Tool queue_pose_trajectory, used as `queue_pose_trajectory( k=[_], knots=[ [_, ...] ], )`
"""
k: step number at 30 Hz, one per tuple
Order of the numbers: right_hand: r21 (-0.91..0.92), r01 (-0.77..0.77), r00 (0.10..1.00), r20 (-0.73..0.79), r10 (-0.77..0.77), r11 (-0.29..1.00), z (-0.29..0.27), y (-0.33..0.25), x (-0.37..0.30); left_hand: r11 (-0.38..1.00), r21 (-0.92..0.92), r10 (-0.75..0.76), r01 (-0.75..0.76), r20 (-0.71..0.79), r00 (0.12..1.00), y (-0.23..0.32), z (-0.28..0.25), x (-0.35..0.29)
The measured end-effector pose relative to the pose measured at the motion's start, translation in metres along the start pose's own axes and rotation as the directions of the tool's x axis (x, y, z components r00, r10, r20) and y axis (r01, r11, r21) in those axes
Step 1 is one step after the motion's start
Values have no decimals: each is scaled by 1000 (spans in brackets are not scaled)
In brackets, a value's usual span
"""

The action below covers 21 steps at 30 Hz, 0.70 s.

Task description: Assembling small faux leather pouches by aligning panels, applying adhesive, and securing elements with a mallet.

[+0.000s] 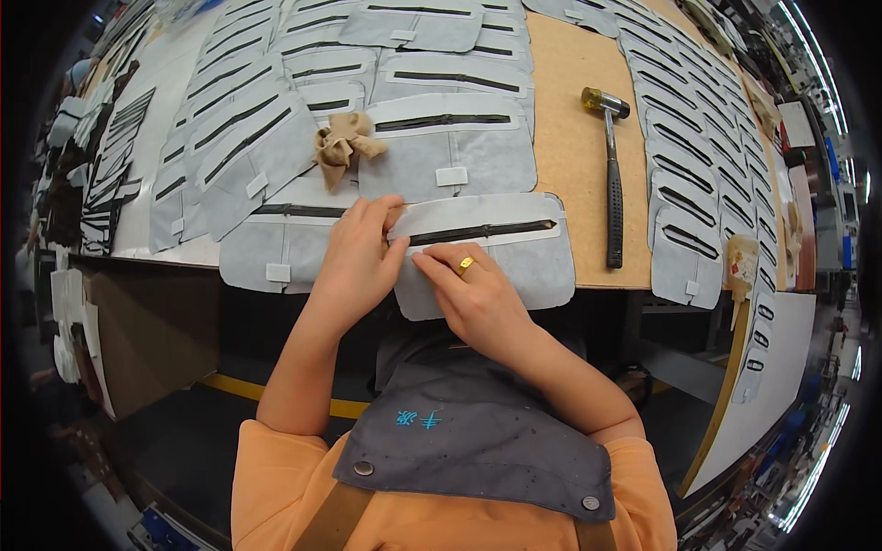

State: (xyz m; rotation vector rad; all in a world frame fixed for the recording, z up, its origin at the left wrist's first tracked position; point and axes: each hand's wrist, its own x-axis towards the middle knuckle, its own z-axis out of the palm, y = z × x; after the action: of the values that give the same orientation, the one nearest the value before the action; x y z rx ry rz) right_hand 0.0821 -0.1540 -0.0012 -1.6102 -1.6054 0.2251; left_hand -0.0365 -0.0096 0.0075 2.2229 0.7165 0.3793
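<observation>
Hands on near grey panel [514, 262]: left hand [354, 262] pinching its left end, right hand [473, 294] fingertips pressed flat below black zipper strip [478, 230]. Best kept taut, strip aligned, hammer [611, 174] left aside at right.

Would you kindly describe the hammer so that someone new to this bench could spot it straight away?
Start at the bare tan strip of the wooden worktable, which runs between the two spreads of grey fabric panels with black zips. On that strip, to the right of the right hand, lies the black-handled hammer with a yellow-capped metal head. It is the only hard tool among flat cloth pieces.
</observation>
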Motion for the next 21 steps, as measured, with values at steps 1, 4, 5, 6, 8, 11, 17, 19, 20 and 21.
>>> queue_pose_trajectory(
  k=[1, 4, 5, 6, 8, 11, 17, 19, 20, 21],
  knots=[
    [-38, -5, 1000, 15, 6, 999, 4, 1, 2, 998, 42, 44, -44, -10, 999, 1, -2, 0],
    [-73, -17, 1000, 24, 19, 997, 8, 1, 6, 996, -77, 39, -42, -48, 998, -6, 3, 2],
    [-74, -32, 999, 13, 33, 997, 8, 1, 7, 996, -77, 34, -38, -55, 998, -5, 2, 3],
    [-73, -28, 999, 19, 30, 997, 8, 0, 7, 980, -194, -38, 33, -23, 999, -2, 2, 3],
    [-82, -48, 998, 26, 50, 995, 9, -3, 8, 944, -311, -109, 107, 11, 994, 0, -1, 3],
    [-81, -59, 998, 33, 61, 995, 4, 2, 7, 786, -561, -234, 261, 120, 965, 0, 3, 9],
    [-138, -29, 998, 59, 38, 990, 7, 2, 9, 908, -411, -92, 81, -5, 996, -5, 3, 9],
    [-145, -16, 997, 66, 26, 989, 6, 1, 11, 958, -283, 14, -42, -98, 995, -8, 7, 11],
    [-154, -3, 997, 71, 14, 988, 6, 0, 11, 958, -283, 10, -38, -97, 995, -8, 7, 11],
    [-152, -5, 997, 73, 16, 988, 5, 0, 12, 964, -259, 29, -57, -111, 993, -8, 9, 11]
  ],
)
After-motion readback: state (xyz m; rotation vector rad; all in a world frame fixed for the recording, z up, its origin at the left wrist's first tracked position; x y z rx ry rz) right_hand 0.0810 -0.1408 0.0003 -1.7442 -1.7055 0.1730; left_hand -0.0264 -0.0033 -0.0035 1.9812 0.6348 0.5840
